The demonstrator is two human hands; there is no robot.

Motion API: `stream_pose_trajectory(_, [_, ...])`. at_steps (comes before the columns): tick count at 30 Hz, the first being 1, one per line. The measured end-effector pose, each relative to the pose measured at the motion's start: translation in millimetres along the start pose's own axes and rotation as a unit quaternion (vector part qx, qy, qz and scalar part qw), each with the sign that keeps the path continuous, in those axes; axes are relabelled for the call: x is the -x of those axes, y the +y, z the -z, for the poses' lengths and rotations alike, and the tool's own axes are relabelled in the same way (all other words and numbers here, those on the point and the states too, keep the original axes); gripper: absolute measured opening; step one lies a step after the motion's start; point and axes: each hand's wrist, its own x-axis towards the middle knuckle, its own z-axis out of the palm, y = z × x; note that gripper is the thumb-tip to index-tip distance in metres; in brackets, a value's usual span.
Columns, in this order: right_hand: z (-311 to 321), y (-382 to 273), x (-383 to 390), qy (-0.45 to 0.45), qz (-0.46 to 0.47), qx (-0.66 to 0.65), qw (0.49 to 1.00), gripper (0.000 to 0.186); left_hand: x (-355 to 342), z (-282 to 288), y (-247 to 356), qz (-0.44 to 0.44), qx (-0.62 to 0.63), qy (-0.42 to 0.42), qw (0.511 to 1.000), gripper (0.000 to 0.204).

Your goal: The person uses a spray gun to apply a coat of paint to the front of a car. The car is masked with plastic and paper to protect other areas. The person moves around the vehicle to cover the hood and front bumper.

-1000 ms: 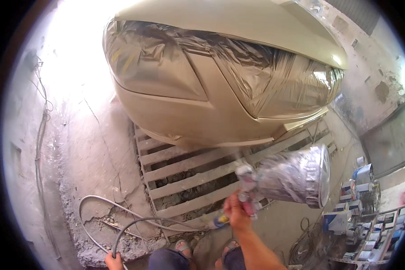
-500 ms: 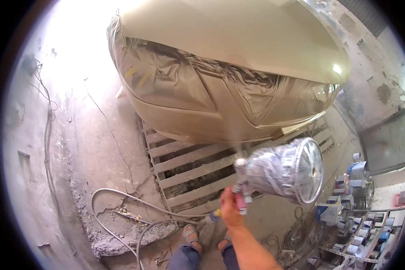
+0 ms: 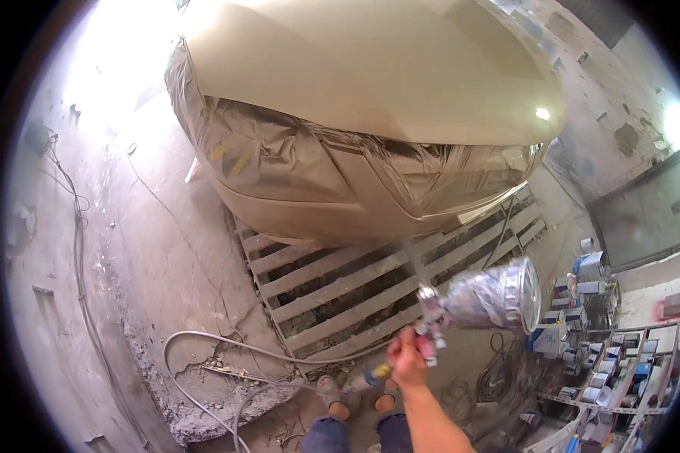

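Note:
My right hand (image 3: pixel 409 361) is wrapped round the handle of a paint spray gun (image 3: pixel 433 311). Its large cup (image 3: pixel 485 299), covered in crinkled clear plastic, tilts out to the right. A faint mist leaves the nozzle toward the front of a car. The car's beige hood (image 3: pixel 370 75) stands above a bumper (image 3: pixel 295 214) of the same colour. Wrinkled masking film (image 3: pixel 272 143), coated beige, covers the openings between them. From the bottom of the gun, an air hose (image 3: pixel 257 349) loops away to the left. My left hand is out of view.
A slatted grate (image 3: pixel 340 291) lies in the floor under the car's front. Broken concrete (image 3: pixel 227 404) borders the hose on the left. At right, a rack (image 3: pixel 619 408) holds several paint cans, and a coiled cable (image 3: pixel 497 377) lies beside it. Cables (image 3: pixel 79 249) hang along the left wall.
My right hand and the spray gun have moved right and slightly down, away from the bumper. The whole view has shifted a little, with the car now further left.

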Motion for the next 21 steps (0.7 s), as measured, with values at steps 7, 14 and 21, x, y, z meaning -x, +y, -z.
stream_pose_trajectory(7, [29.6, -18.0, 8.0, 0.162, -0.062, -0.022, 0.985, 0.031, -20.7, -7.3, -37.1, 0.018, 0.151, -0.047, 0.987, 0.025])
stream_pose_trajectory(14, [-84.0, -108.1, 13.3, -0.160, -0.057, -0.183, 0.968, 0.040, 37.5, 74.7, 76.8, 0.023, 0.065, 0.002, 0.998, 0.028])
stream_pose_trajectory(21, [-127.8, -156.8, 7.8, -0.187, -0.058, -0.216, 0.957, 0.027, 31.3, 66.6, 57.1, -0.033, 0.059, 0.001, 0.998, 0.030])
